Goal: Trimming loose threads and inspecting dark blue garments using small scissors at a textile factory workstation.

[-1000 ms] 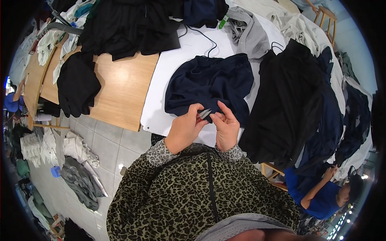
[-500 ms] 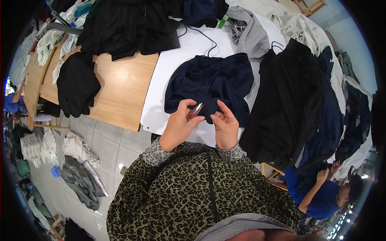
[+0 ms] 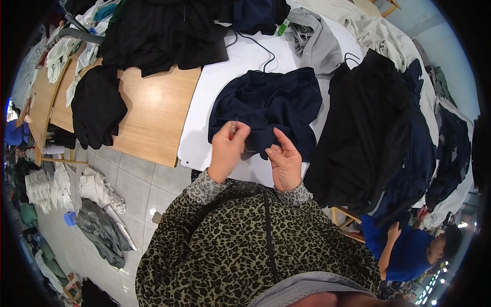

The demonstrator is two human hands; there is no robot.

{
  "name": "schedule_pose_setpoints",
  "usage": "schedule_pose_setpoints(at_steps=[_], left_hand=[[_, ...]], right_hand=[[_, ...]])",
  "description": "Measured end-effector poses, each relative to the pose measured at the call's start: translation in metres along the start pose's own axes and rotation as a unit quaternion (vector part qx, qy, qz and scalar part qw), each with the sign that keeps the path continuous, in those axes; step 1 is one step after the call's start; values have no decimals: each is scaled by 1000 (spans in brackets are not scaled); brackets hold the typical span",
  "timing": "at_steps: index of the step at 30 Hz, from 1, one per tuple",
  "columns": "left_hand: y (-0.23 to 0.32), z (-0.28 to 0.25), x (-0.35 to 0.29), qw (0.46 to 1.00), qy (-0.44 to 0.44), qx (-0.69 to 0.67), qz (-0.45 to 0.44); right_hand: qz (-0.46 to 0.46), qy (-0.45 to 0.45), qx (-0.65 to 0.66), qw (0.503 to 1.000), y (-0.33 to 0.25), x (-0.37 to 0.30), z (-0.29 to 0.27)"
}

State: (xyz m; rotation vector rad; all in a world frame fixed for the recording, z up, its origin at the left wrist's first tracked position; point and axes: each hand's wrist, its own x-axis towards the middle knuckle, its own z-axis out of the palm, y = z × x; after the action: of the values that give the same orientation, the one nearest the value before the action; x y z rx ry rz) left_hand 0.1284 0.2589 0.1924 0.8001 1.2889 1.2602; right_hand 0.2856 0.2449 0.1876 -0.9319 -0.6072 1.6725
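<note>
Left hand (image 3: 227, 151), a little blurred: fingers closed around the snips (image 3: 232, 130); only a bit of metal and red shows at the top of the fist. It hovers over the near-left part of the navy garment (image 3: 271, 97); touching or not, cannot tell.

Right hand (image 3: 286, 165) at the garment's near edge. Forefinger raised, thumb tip drawn in to the curled fingers. Whether cloth is caught there, cannot tell. Visible gap between the two hands, navy cloth beneath.

Garment lies rumpled on the white table (image 3: 197, 146), close to the wearer's side; its near edge runs under both hands. Wrists sit about over the table's near edge, leopard-print sleeves (image 3: 207, 187) just behind.

Room to the left: a white strip from garment to table edge, then the wood table (image 3: 158, 102) alongside, bare wood as far as a black bundle (image 3: 98, 107). Near-left corner of the white table stands out over the tiled floor (image 3: 166, 179).

Room to the right: tight. Narrow sliver of white, then the black pile (image 3: 358, 133), which reaches the near side.

Far side: white surface with a dark cord (image 3: 271, 56) curving across it to the garment; beyond, black clothing (image 3: 158, 36) at left, grey garment (image 3: 319, 46) at right.
</note>
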Motion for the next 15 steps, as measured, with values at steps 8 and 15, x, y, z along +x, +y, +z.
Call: schedule_pose_setpoints(at_steps=[8, 15], left_hand=[[-1, -18, 0, 991, 19, -103, -79], [-9, -15, -14, 983, -28, 168, 67]], right_hand=[[6, 27, 29, 999, -3, 4, 2], [-8, 56, 38, 998, -2, 5, 7]])
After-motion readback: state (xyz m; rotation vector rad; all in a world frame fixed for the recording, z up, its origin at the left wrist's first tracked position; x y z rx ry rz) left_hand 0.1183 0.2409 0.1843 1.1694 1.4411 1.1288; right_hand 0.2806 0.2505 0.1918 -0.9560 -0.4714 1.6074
